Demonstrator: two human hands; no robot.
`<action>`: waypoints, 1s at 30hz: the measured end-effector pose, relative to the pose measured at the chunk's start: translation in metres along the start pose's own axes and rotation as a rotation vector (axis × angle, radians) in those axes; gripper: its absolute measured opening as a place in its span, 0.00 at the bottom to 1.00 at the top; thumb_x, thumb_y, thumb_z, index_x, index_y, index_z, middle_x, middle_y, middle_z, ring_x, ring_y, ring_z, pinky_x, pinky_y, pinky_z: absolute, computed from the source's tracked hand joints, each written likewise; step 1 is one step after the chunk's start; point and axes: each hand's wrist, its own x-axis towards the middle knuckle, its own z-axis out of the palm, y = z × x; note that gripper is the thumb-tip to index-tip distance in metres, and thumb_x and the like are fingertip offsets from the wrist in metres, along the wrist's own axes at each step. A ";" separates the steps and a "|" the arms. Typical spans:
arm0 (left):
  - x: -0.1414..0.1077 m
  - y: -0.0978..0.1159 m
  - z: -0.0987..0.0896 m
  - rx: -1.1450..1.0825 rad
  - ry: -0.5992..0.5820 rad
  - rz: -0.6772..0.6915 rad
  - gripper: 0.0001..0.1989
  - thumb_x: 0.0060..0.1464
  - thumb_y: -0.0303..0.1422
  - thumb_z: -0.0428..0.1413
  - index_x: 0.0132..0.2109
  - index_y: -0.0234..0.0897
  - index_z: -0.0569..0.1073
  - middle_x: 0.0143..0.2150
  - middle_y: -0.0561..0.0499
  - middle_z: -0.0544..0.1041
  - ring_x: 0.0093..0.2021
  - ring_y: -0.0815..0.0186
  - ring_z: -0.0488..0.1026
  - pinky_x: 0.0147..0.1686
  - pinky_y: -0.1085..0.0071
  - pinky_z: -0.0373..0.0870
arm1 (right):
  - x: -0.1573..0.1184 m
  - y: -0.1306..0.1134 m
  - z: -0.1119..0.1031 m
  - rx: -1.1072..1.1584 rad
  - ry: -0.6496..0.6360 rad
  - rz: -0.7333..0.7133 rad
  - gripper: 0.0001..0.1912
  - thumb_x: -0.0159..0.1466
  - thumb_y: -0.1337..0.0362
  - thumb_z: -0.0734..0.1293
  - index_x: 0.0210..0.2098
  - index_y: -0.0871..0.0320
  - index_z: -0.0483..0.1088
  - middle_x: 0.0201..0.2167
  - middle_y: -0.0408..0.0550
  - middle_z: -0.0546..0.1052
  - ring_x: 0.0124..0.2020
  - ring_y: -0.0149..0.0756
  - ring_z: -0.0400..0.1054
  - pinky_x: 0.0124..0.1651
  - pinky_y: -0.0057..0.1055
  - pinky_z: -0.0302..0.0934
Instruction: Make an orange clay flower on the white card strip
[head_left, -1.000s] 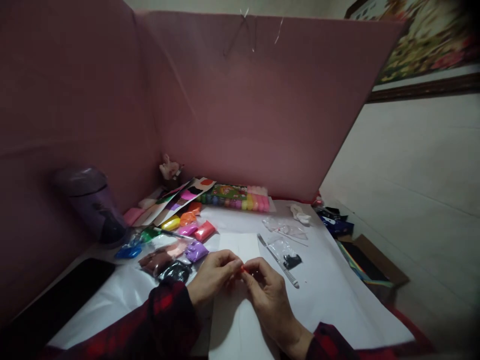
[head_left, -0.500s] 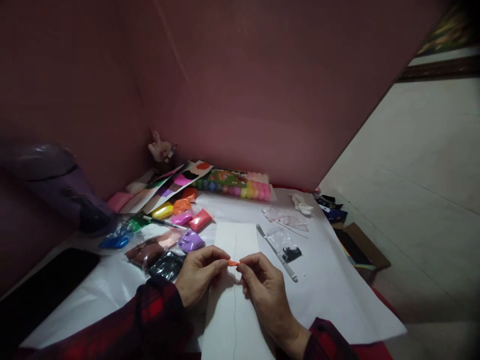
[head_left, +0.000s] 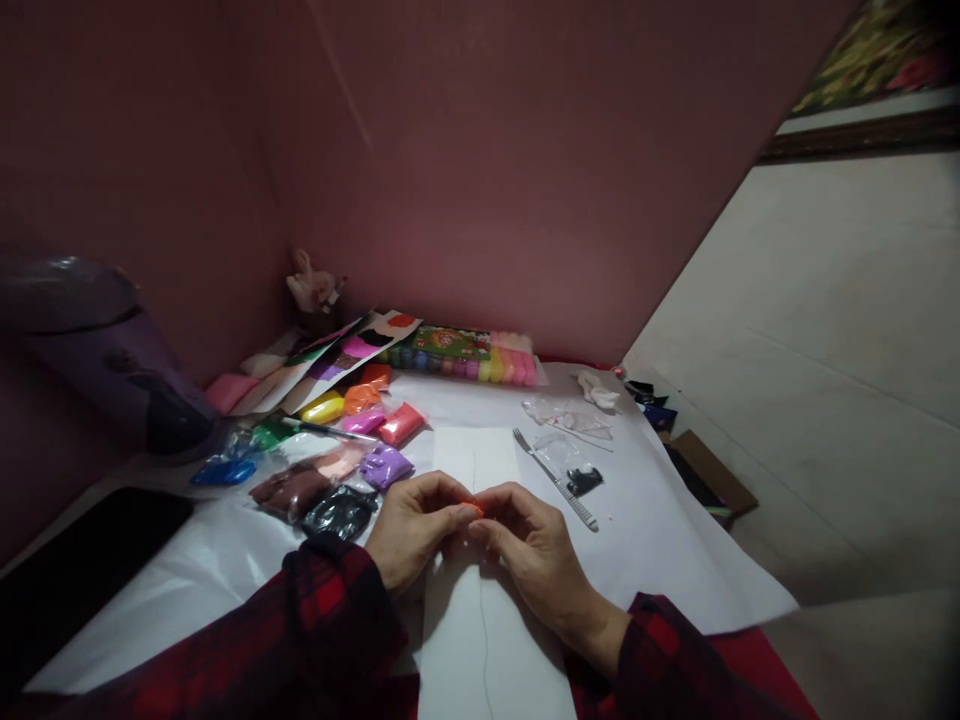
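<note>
Between my fingertips is a small piece of orange modelling clay (head_left: pixel 472 509), partly covered by the fingers. My left hand (head_left: pixel 420 530) pinches it from the left. From the right, my right hand (head_left: pixel 529 540) closes on it with thumb and forefinger, and the two hands almost touch. Below them lies a long white paper strip (head_left: pixel 457 640) with a thin wavy line drawn along its length. A metal fork (head_left: pixel 559 483) rests to the right of the strip, beside an opened clear packet with black clay (head_left: pixel 583 480).
Packets of coloured clay, including a purple one (head_left: pixel 386 466) and a black one (head_left: pixel 341 512), crowd the left. A clay set (head_left: pixel 465 355) and painted sheets (head_left: pixel 352 355) lie at the back. Far left are a purple bottle (head_left: pixel 112 350) and a dark flat object (head_left: pixel 97 545).
My hands have drawn closer together, and the orange clay that stretched between them is now mostly covered by my fingertips. The camera view has shifted slightly.
</note>
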 end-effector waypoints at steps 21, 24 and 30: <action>0.002 0.004 -0.003 -0.006 -0.113 -0.104 0.16 0.40 0.40 0.66 0.28 0.30 0.73 0.18 0.53 0.71 0.17 0.72 0.67 0.17 0.77 0.63 | 0.002 -0.003 -0.005 -0.114 0.041 -0.160 0.02 0.58 0.66 0.70 0.31 0.57 0.74 0.28 0.44 0.74 0.30 0.33 0.68 0.34 0.30 0.64; 0.001 0.003 -0.002 0.006 -0.095 -0.080 0.16 0.42 0.40 0.65 0.27 0.30 0.74 0.17 0.53 0.70 0.17 0.73 0.65 0.17 0.78 0.61 | 0.002 -0.004 -0.005 -0.110 0.026 -0.139 0.02 0.58 0.66 0.69 0.31 0.57 0.73 0.28 0.44 0.74 0.29 0.33 0.68 0.33 0.30 0.64; 0.000 0.001 0.000 -0.089 -0.066 -0.078 0.14 0.41 0.38 0.65 0.31 0.32 0.74 0.21 0.52 0.73 0.18 0.70 0.68 0.18 0.75 0.64 | 0.000 -0.002 -0.004 0.003 0.020 -0.070 0.05 0.61 0.62 0.67 0.32 0.58 0.70 0.25 0.42 0.72 0.24 0.29 0.65 0.27 0.27 0.62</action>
